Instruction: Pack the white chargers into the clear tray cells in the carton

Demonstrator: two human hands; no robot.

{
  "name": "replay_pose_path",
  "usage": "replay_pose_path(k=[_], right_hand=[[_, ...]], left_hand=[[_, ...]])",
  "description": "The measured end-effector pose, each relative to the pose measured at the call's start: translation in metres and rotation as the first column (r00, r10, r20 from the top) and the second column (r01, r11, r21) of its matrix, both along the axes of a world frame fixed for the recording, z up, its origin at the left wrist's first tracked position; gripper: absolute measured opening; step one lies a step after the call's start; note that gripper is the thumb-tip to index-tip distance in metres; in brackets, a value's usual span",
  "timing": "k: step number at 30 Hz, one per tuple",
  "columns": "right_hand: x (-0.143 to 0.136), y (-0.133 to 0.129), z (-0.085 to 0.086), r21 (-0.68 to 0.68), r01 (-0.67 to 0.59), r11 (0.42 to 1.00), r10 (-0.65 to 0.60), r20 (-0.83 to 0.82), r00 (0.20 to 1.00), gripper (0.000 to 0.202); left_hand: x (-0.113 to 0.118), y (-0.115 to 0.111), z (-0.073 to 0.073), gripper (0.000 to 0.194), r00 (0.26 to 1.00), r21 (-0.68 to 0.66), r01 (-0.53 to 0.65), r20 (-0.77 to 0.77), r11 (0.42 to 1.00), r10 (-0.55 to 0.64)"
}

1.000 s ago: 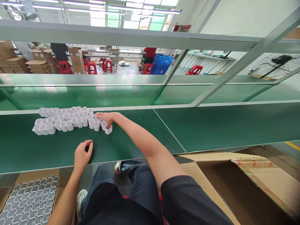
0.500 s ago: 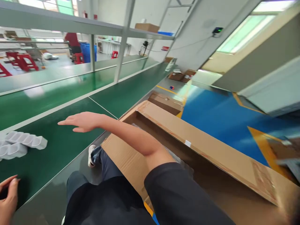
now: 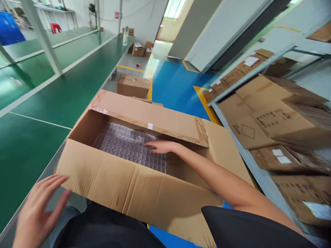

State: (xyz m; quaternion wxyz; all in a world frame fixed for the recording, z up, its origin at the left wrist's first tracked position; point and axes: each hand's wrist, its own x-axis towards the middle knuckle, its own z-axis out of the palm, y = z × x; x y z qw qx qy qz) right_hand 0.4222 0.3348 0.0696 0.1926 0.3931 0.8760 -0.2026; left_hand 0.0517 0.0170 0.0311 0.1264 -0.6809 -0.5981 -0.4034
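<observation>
A long cardboard box [image 3: 103, 162] lies open in front of me with its flaps folded outward. Inside, translucent plastic cells [image 3: 124, 141] sit side by side in neat rows, filling the box's left and middle part. Over the right end of those rows, my right hand [image 3: 160, 146] reaches in with its fingers stretched out, holding nothing; whether it touches them I cannot tell. My left hand [image 3: 42, 206] is open and empty beside the box's near left corner, thumb and fingers apart and slightly blurred.
To the left runs a green conveyor belt [image 3: 77, 82] with a metal edge and posts. A bottle [image 3: 125, 36] stands at its far end. Closed cartons [image 3: 133, 86] stand on the floor beyond the box. On the right, a rack holds stacked cartons [image 3: 269, 113].
My view has swung right, towards the box. My right hand has gone from above the belt into the box. My left hand has come to the box's corner; the white cups are out of view.
</observation>
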Motion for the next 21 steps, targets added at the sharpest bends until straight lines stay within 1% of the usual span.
replay_pose_path(k=[1, 2, 3, 4, 5, 7, 9, 11, 13, 15, 16, 19, 21], right_hand=[[0.015, 0.006, -0.008, 0.011, 0.064, 0.998, -0.065, 0.059, 0.996, 0.061], [0.027, 0.011, -0.016, 0.019, 0.119, 0.993, -0.12, 0.092, 0.988, 0.06], [0.038, 0.015, -0.025, 0.021, 0.164, 0.986, -0.165, 0.11, 0.98, 0.059], [0.047, 0.018, -0.034, 0.02, 0.202, 0.979, -0.203, 0.128, 0.971, 0.058], [0.053, 0.02, -0.043, 0.018, 0.234, 0.972, -0.234, 0.144, 0.961, 0.057], [0.06, 0.02, -0.059, 0.002, 0.275, 0.962, -0.271, 0.163, 0.949, 0.052], [0.061, 0.017, -0.073, -0.034, 0.282, 0.959, -0.273, 0.16, 0.949, 0.044], [0.058, 0.014, -0.082, -0.07, 0.271, 0.96, -0.261, 0.127, 0.957, 0.042], [0.054, 0.011, -0.09, -0.097, 0.259, 0.961, -0.251, 0.092, 0.964, 0.047], [0.053, 0.007, -0.099, -0.127, 0.265, 0.956, -0.254, 0.094, 0.963, 0.049], [0.054, 0.005, -0.104, -0.147, 0.278, 0.949, -0.262, 0.117, 0.958, 0.046], [0.059, -0.003, -0.122, -0.198, 0.368, 0.908, -0.317, 0.249, 0.915, 0.024], [0.064, -0.009, -0.133, -0.2, 0.457, 0.867, -0.374, 0.345, 0.861, 0.022]], left_hand=[[0.019, 0.026, 0.01, 0.039, 0.988, -0.032, 0.122, -0.087, 0.992, -0.124], [0.04, 0.051, 0.018, 0.043, 0.963, -0.045, 0.22, -0.148, 0.975, -0.224], [0.061, 0.072, 0.024, 0.046, 0.932, -0.05, 0.294, -0.207, 0.954, -0.298], [0.08, 0.089, 0.028, 0.05, 0.908, -0.066, 0.329, -0.254, 0.942, -0.335], [0.097, 0.103, 0.029, 0.056, 0.894, -0.087, 0.335, -0.285, 0.938, -0.345], [0.119, 0.117, 0.022, 0.058, 0.896, -0.106, 0.304, -0.306, 0.947, -0.322], [0.126, 0.12, 0.011, 0.051, 0.91, -0.112, 0.268, -0.297, 0.957, -0.29], [0.123, 0.117, 0.001, 0.042, 0.914, -0.119, 0.259, -0.29, 0.959, -0.283], [0.118, 0.114, -0.004, 0.041, 0.905, -0.121, 0.272, -0.305, 0.955, -0.297], [0.114, 0.113, -0.006, 0.041, 0.887, -0.108, 0.294, -0.338, 0.95, -0.313], [0.113, 0.114, -0.006, 0.041, 0.881, -0.105, 0.296, -0.354, 0.949, -0.314], [0.114, 0.117, -0.006, 0.041, 0.873, -0.104, 0.285, -0.381, 0.953, -0.303], [0.114, 0.118, -0.006, 0.043, 0.862, -0.088, 0.308, -0.395, 0.947, -0.317]])
